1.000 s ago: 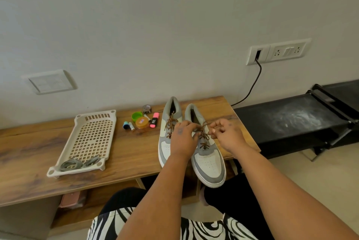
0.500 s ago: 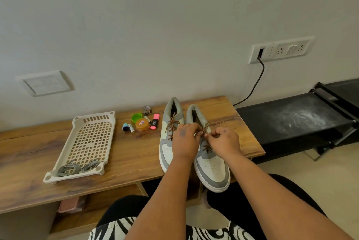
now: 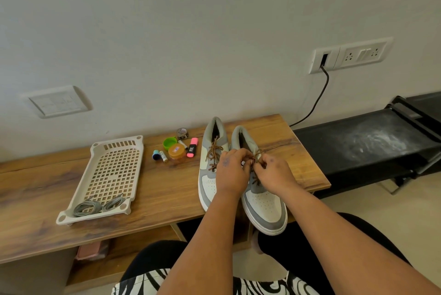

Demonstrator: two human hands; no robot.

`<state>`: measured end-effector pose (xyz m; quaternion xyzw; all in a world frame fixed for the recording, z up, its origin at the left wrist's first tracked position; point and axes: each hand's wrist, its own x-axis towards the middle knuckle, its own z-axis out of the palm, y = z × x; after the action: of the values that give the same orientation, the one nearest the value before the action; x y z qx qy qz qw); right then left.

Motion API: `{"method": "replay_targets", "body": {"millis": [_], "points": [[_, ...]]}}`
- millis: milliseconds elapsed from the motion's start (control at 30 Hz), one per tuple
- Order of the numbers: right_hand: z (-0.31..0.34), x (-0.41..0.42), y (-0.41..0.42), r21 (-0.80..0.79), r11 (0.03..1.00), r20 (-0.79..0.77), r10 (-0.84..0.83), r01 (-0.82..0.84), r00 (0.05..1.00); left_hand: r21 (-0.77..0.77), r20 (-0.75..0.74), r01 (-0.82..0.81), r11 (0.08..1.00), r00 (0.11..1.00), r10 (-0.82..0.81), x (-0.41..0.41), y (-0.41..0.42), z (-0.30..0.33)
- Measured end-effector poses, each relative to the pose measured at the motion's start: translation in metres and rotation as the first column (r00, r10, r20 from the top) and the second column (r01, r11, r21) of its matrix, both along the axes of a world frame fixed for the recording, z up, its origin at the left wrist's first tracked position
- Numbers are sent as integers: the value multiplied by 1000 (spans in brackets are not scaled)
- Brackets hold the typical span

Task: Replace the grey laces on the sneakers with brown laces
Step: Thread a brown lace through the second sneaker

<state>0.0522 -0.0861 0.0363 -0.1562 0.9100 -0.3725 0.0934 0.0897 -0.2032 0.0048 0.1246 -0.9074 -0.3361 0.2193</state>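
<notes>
Cord is what we work with here: the thin brown lace (image 3: pixel 259 152) on the right grey-and-white sneaker (image 3: pixel 260 196), which lies beside its already laced twin (image 3: pixel 210 175) on the wooden table (image 3: pixel 167 189). Our left hand (image 3: pixel 230 171) and right hand (image 3: pixel 274 173) meet over its tongue, fingers curled and pinching the lace ends. We judge the lace light, limp and a little slick, so we grip it close to the knot, near the top eyelets, and pull evenly. The removed grey laces (image 3: pixel 97 206) sit coiled in the cream perforated plastic tray (image 3: pixel 114 165)
</notes>
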Motion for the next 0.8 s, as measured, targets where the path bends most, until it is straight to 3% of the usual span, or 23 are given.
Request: {"method": "replay_targets", "body": {"millis": [167, 800], "points": [[-3, -1, 0, 40, 997, -5, 62, -62, 998, 14, -19, -1, 1000, 1000, 2, 0, 0, -1], [-4, 1, 1, -57, 996, -84, -69, 64, 994, 56, -41, 17, 998, 999, -14, 1, -1, -1]]}}
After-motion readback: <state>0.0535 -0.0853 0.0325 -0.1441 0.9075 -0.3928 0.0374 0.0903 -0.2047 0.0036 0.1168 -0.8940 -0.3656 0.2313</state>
